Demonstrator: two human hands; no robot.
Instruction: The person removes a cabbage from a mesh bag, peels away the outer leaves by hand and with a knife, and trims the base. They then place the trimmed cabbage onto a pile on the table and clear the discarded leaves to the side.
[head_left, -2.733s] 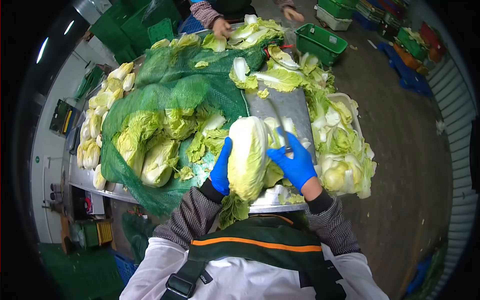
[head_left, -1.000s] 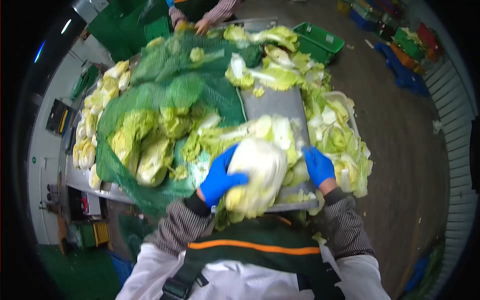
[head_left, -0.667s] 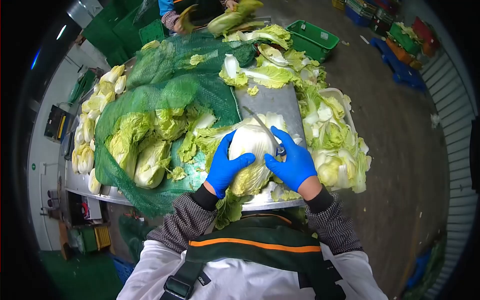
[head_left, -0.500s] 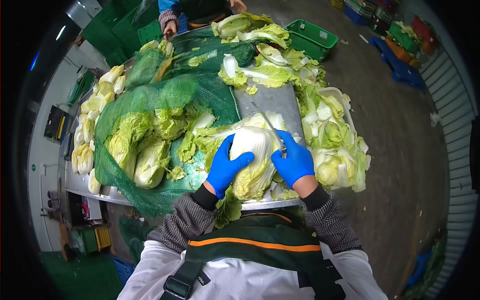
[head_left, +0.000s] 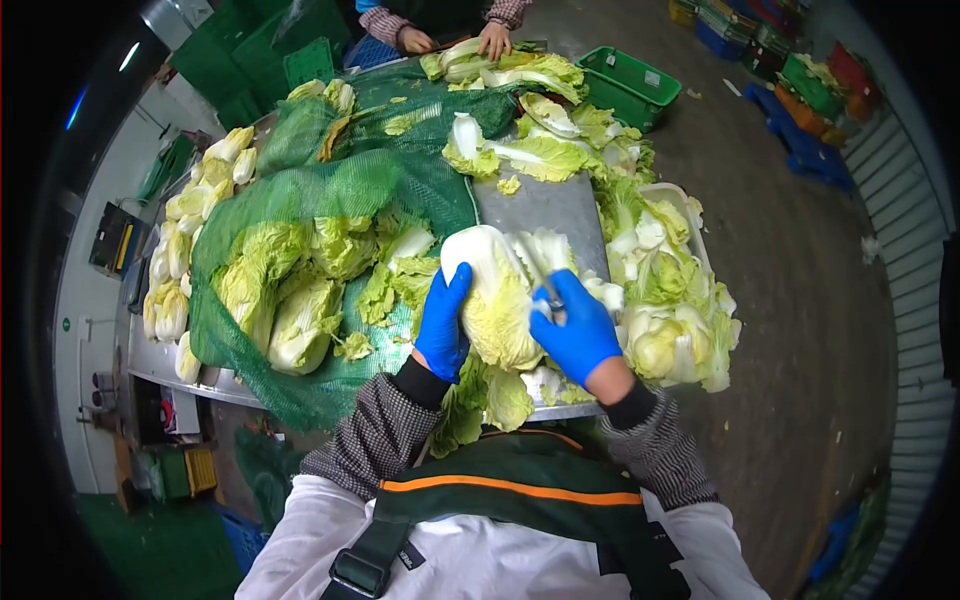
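A napa cabbage (head_left: 488,290) is tilted up over the near edge of the metal table (head_left: 540,205), its white base toward the upper left. My left hand (head_left: 440,325), in a blue glove, cups the cabbage's left side. In my blue-gloved right hand (head_left: 580,330), closed at the cabbage's right, is a knife (head_left: 535,268) with a blade blurred by motion. Loose outer leaves (head_left: 550,248) lie behind and to the right of the cabbage. More leaves (head_left: 508,400) hang at the table edge below it.
Untrimmed cabbages (head_left: 300,320) lie in a green mesh sack (head_left: 330,195) at left. Beyond it are paler cabbages (head_left: 180,255). Leaves fill a white bin (head_left: 692,215) at right. A green crate (head_left: 630,85) stands farther back. Across the table, a co-worker's hands (head_left: 494,40) touch another cabbage (head_left: 470,62).
The cabbage has turned, and its white base has shifted left. My right hand has moved slightly down. Leaves have come away beside the cabbage. The co-worker's hands have moved right, onto a cabbage.
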